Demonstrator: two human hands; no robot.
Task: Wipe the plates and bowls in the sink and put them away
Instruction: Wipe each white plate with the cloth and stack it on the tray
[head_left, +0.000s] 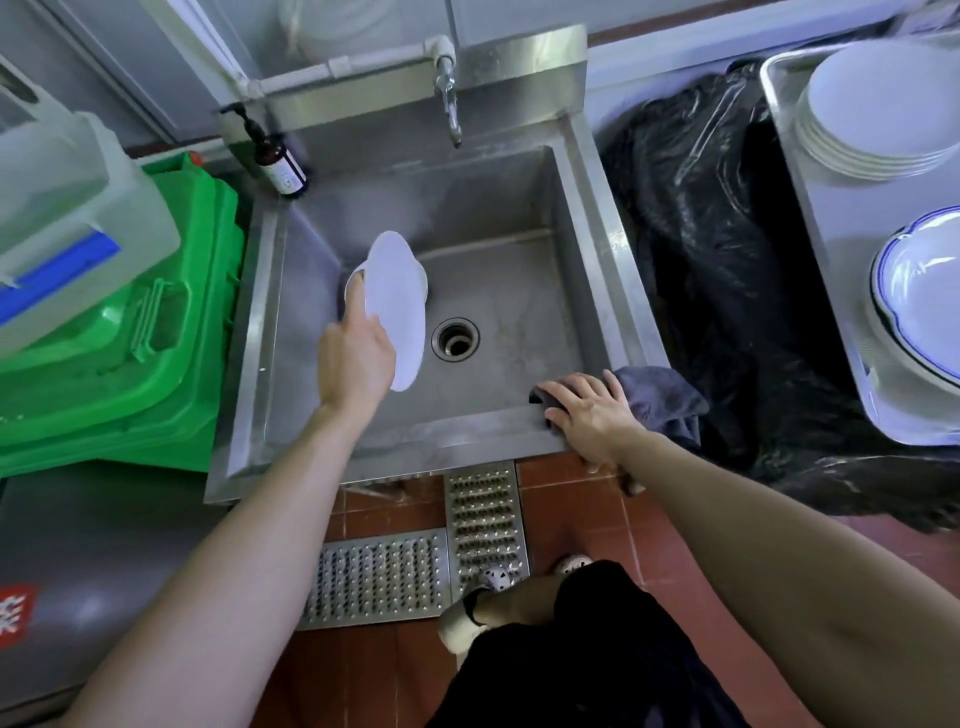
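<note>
1. The left hand (356, 358) holds a white plate (395, 306) tilted on edge over the sink (519, 291), left of the frame's centre; I judge the tilt is there to let water run off and to turn a face toward the wiping hand.
2. Its grip is closed on the plate's lower left rim, so the plate stands up and to the right of the hand, above the drain (455, 339). Something white shows just behind it; I cannot tell whether that is a second dish.
3. The right hand (589, 410) rests with fingers spread flat on a grey cloth (657, 397) draped over the sink's near right corner, pinching nothing, probably about to gather it up.
4. Cloth and plate lie well apart.
5. Stacked white plates (872, 119) and a blue-rimmed bowl (919, 306) sit on a tray (831, 218) on the tabletop at the right edge, likely the put-away spot.
</note>
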